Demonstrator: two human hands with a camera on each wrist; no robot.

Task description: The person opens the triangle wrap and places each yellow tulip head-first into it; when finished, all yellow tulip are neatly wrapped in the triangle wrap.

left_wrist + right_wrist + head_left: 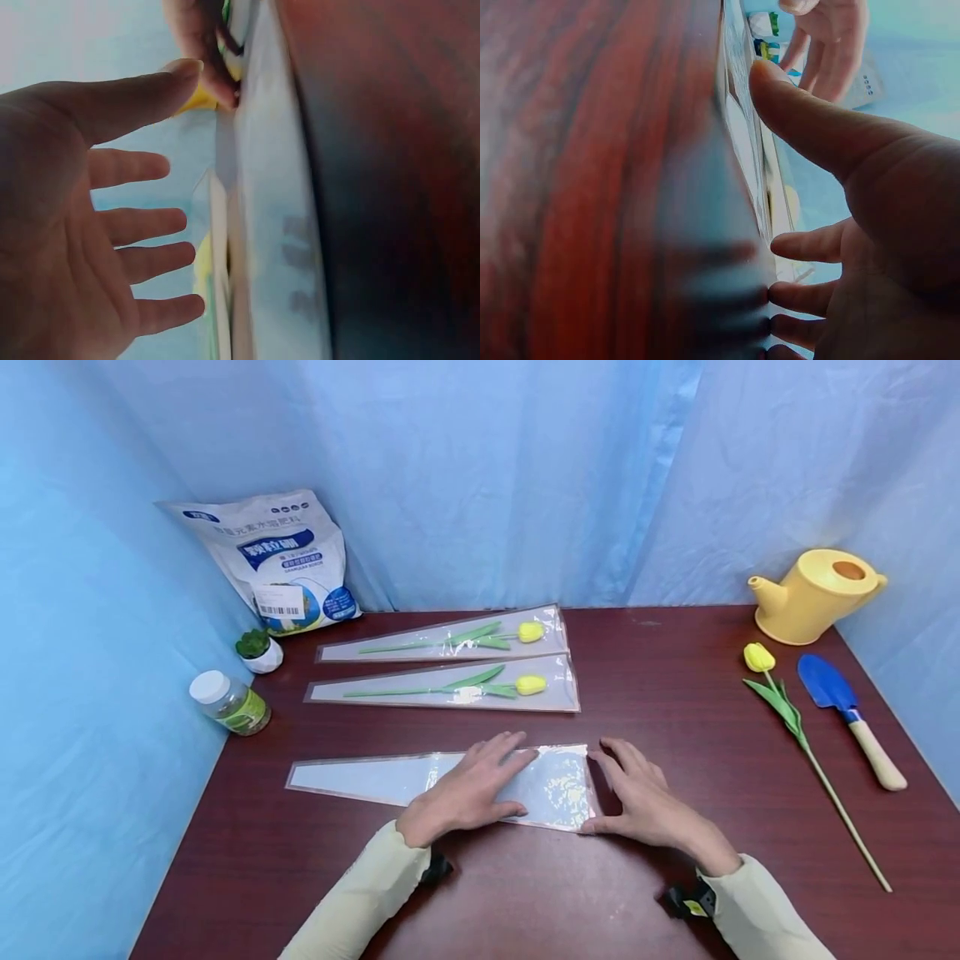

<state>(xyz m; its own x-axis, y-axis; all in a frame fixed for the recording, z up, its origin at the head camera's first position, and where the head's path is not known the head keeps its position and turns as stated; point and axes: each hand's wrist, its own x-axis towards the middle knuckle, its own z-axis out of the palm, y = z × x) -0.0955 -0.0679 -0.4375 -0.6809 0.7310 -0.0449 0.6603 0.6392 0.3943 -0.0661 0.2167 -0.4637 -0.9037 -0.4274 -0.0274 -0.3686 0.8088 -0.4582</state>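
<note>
A tapered clear flower sleeve (561, 785) with a pale backing lies flat on the dark table, wide end to the right. Over its middle, my left hand (471, 792) is spread, palm down; in the left wrist view its fingers (154, 262) are straight and hold nothing. My right hand (647, 802) is at the sleeve's wide end, thumb at the near corner and index finger by the far one. The right wrist view shows its fingertips (780, 289) down at the table surface, fingers straight. Beyond lie two similar sleeves (555, 681) (553, 627), each holding a yellow tulip.
On the right are a loose yellow tulip (791, 718), a blue trowel (825, 681) with a wooden handle and a yellow watering can (810, 597). At the left stand a white printed bag (277, 560), a small potted plant (262, 656) and a white-capped jar (232, 703). Blue curtains (480, 485) surround the table.
</note>
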